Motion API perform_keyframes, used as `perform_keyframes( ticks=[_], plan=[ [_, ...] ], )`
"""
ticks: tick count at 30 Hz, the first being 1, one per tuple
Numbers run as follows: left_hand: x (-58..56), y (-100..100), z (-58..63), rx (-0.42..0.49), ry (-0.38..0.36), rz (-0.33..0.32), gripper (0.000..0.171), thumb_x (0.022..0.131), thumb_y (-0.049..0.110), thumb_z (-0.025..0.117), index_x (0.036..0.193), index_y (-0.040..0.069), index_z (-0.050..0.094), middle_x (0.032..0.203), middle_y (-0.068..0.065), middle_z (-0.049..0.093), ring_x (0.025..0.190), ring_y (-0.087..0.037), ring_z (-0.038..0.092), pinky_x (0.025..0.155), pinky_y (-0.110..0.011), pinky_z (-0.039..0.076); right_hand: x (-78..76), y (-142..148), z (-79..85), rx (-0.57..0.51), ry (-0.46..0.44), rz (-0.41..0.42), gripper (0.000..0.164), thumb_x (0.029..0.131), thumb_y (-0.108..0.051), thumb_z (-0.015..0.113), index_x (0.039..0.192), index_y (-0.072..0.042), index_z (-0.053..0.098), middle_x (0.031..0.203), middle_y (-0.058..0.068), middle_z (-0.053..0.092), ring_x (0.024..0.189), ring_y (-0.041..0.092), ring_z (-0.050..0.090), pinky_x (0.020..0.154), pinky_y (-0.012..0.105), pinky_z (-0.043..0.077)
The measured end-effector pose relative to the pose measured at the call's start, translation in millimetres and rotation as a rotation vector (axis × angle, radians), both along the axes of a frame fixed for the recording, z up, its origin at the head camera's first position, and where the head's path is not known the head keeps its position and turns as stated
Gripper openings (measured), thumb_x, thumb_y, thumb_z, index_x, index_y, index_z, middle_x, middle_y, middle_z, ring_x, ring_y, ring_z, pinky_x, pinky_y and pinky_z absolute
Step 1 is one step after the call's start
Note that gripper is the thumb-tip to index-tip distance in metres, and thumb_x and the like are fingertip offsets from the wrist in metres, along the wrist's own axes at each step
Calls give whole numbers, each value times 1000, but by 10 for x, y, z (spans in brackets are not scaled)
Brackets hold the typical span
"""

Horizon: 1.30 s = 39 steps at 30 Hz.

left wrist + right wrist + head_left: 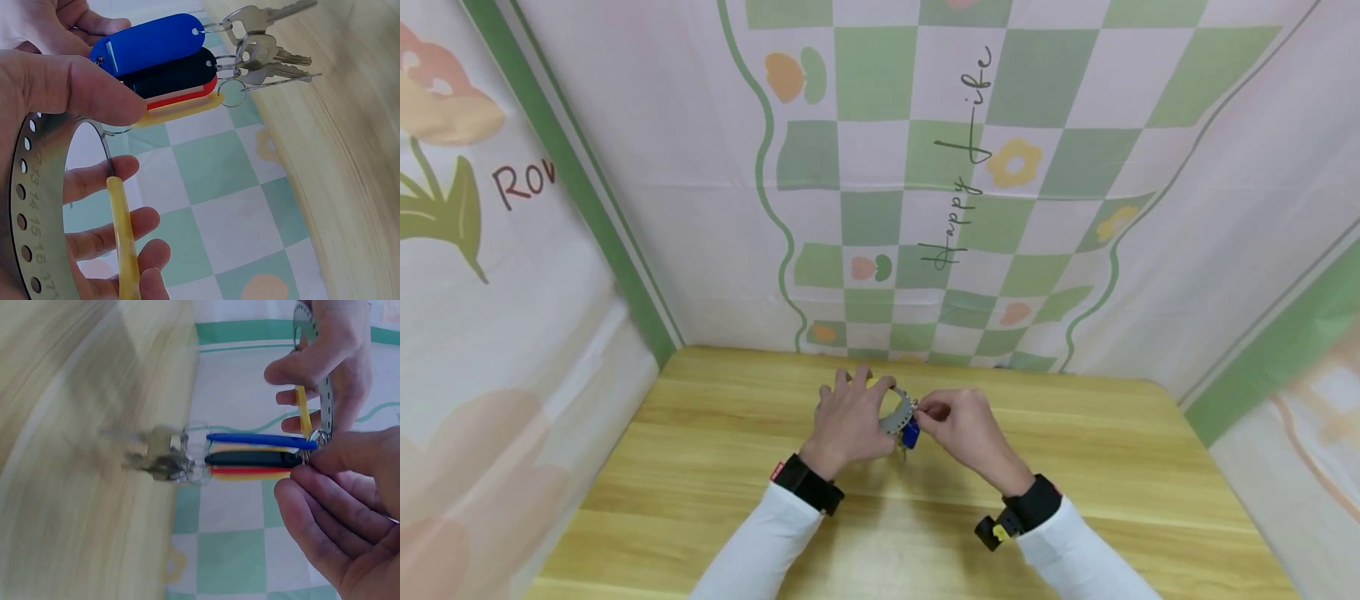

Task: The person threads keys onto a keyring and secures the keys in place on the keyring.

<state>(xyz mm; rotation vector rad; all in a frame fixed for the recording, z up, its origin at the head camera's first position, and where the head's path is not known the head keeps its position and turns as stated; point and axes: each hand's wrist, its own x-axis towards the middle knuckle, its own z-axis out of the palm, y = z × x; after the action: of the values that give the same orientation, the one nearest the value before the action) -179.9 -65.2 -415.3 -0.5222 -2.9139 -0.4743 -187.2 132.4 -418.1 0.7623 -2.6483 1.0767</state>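
My left hand (850, 421) grips a grey metal key ring plate (25, 206), curved, with numbered holes along its edge. A yellow sleeve (123, 231) covers part of its bow, and left fingers reach through the opening. My right hand (962, 429) pinches the small split rings (317, 439) at the plate's edge between thumb and fingertips. From there hang a blue key tag (150, 44), a black key tag (172, 74), a red key tag (253, 470) and a yellow key tag (181, 112). Several silver keys (259, 53) dangle from the tags' far ends.
A wood-grain table (700, 517) lies below both hands. Behind it hangs a cloth backdrop (880, 158) with green checks and flowers, and another cloth (550, 333) stands along the left side.
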Motion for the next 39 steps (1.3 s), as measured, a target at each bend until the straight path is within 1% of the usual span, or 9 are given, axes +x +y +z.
perform_keyframes(
  ticks=[6,13,18,25,28,30,32,37,39],
  plan=[
    [2,18,3,3,5,15,70,70,32,79,137,20,63,129,-15,56,112,-41,51,78,-57,50,46,-39,-31,-46,56,-63,8,83,2,76,82,-5,79,71,1,72,55,2,62,50,21,51],
    [4,29,-1,24,-9,35,71,69,31,79,137,19,63,127,-15,55,109,-40,52,77,-59,50,78,-91,-58,-30,138,-106,10,82,3,75,78,-6,79,66,0,70,49,-2,54,46,20,46],
    [4,19,12,9,-13,30,69,70,30,77,137,20,63,127,-16,55,108,-40,52,76,-58,50,71,-95,-51,13,238,-37,11,82,6,74,79,-4,78,68,1,70,53,-1,57,48,17,47],
    [4,1,26,-3,-27,10,68,71,31,78,137,20,64,129,-16,55,110,-41,51,76,-57,49,39,-61,-51,136,387,79,11,81,7,74,82,-4,77,72,3,70,58,5,61,53,19,49],
    [4,-2,22,-7,-25,4,68,72,33,79,136,20,64,129,-16,55,110,-41,51,76,-57,49,24,-45,-58,160,411,109,12,81,7,75,82,-5,77,73,2,70,61,7,63,56,21,51],
    [6,-3,21,-5,-23,3,68,72,35,79,136,20,64,129,-16,55,110,-41,51,76,-56,48,20,-37,-65,155,401,106,12,82,6,75,83,-6,77,75,1,71,64,8,65,58,22,53],
    [8,-4,22,0,-26,6,68,72,34,79,137,20,64,130,-16,54,111,-41,50,77,-57,48,28,-36,-66,129,354,76,11,83,4,75,85,-6,78,76,1,72,65,9,67,58,22,54],
    [19,3,21,18,-29,14,70,70,28,77,139,19,62,131,-16,55,113,-41,50,80,-58,48,78,-55,-63,10,138,-56,7,85,-1,75,87,-7,79,74,-1,72,61,5,66,54,20,52],
    [22,7,18,21,-26,18,71,69,28,77,138,19,63,130,-16,55,113,-41,50,80,-58,48,92,-66,-68,-22,82,-103,6,85,-2,76,86,-7,79,72,-2,72,60,4,66,53,21,52]
  ],
)
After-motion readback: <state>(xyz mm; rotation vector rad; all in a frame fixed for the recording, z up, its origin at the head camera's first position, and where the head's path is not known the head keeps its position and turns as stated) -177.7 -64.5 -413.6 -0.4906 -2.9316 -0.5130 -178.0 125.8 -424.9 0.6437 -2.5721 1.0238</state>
